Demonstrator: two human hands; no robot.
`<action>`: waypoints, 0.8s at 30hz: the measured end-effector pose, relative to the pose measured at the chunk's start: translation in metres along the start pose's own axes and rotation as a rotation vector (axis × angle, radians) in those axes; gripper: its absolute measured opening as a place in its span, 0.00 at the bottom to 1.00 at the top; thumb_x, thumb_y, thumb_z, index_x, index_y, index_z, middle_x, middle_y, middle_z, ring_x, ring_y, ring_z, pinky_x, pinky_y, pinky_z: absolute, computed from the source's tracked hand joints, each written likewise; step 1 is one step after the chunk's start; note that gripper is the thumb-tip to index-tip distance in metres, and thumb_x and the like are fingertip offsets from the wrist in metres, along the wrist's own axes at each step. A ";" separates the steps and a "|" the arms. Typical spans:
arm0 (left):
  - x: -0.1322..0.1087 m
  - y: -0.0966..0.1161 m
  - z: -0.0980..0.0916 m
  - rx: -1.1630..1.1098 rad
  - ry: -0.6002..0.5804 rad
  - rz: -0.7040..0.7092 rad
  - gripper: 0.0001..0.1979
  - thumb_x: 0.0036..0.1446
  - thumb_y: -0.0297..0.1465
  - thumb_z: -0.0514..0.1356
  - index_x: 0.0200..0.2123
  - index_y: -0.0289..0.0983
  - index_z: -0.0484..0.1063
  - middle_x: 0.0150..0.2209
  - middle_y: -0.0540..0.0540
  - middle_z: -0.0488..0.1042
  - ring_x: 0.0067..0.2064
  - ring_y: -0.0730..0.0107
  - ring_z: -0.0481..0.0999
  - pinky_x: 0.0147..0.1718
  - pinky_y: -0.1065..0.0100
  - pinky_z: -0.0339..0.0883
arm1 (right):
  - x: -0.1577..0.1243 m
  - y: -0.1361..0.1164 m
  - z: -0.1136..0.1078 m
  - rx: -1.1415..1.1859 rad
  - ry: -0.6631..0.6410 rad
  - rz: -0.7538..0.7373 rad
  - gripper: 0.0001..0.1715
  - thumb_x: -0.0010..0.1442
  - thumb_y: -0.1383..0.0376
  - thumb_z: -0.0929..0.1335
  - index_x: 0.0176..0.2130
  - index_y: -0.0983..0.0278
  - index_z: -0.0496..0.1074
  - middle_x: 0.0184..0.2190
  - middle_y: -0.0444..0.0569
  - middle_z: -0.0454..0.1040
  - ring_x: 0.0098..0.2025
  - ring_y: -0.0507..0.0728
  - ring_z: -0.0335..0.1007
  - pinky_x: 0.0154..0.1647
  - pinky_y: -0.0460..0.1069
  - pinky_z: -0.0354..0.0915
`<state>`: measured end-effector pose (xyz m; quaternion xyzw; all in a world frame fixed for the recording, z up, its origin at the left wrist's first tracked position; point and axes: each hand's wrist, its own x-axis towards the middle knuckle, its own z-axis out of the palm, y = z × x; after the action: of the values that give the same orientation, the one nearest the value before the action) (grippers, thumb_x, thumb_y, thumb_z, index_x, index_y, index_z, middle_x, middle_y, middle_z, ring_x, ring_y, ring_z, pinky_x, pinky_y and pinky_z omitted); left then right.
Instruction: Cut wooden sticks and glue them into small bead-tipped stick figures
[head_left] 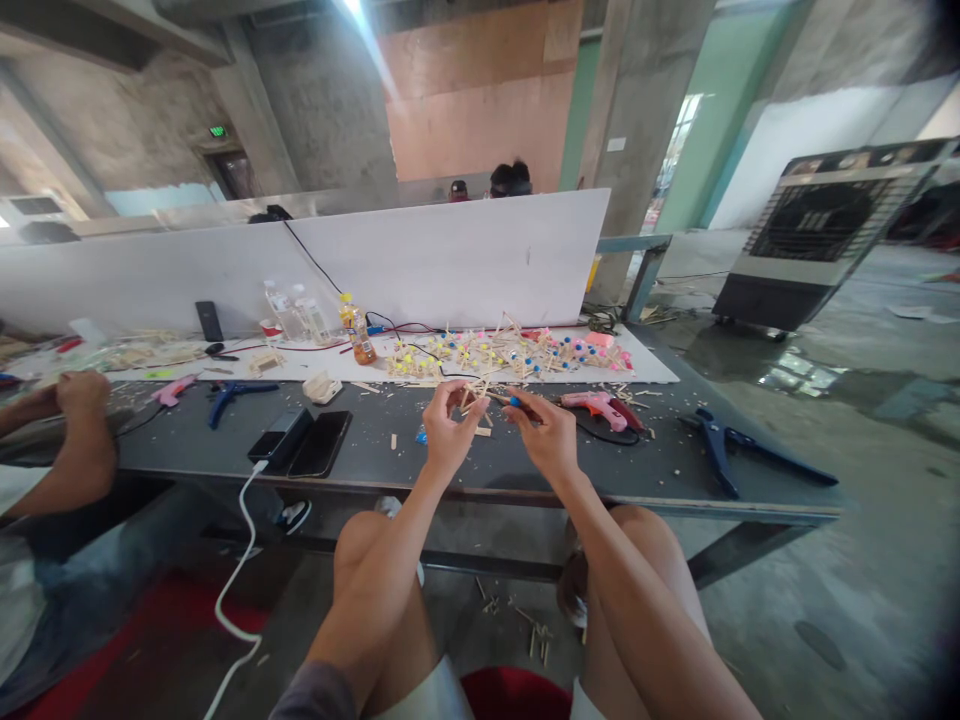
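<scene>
The two hands stand near each other, apart, above the desk (379,456). The left hand (450,432) pinches a wooden-stick frame (478,396); the right hand (549,432) grips a slim blue-ended piece (514,401) beside it, contact between the two being indeterminable. A pink glue gun (598,406) lies to the right.

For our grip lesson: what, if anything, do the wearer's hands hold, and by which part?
The left hand pinches a stick cluster at one side; the right hand, a slender item near its blue part.
</scene>
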<state>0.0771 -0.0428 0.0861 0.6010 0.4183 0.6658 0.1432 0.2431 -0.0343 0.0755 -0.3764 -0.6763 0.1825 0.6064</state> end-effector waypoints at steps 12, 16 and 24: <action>0.003 0.002 0.001 -0.204 -0.049 -0.156 0.19 0.53 0.42 0.67 0.41 0.37 0.71 0.35 0.46 0.75 0.35 0.68 0.77 0.36 0.68 0.72 | -0.002 0.002 -0.003 0.100 -0.078 0.031 0.27 0.58 0.57 0.73 0.56 0.60 0.74 0.34 0.49 0.80 0.29 0.56 0.77 0.34 0.50 0.74; 0.005 0.001 0.002 -0.268 -0.085 -0.266 0.20 0.51 0.44 0.68 0.39 0.37 0.71 0.32 0.47 0.75 0.28 0.71 0.75 0.27 0.71 0.69 | -0.003 -0.001 -0.004 0.122 -0.133 0.034 0.18 0.60 0.57 0.71 0.48 0.60 0.79 0.29 0.47 0.78 0.24 0.54 0.73 0.30 0.50 0.73; 0.008 0.004 0.002 -0.311 -0.127 -0.443 0.19 0.52 0.45 0.67 0.34 0.35 0.73 0.19 0.51 0.71 0.19 0.72 0.72 0.18 0.73 0.63 | 0.000 -0.008 -0.004 0.473 -0.205 0.233 0.28 0.58 0.53 0.72 0.55 0.61 0.72 0.31 0.47 0.77 0.25 0.53 0.72 0.23 0.48 0.70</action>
<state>0.0788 -0.0388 0.0941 0.5063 0.4222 0.6356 0.4017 0.2447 -0.0403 0.0821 -0.2793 -0.6248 0.4407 0.5809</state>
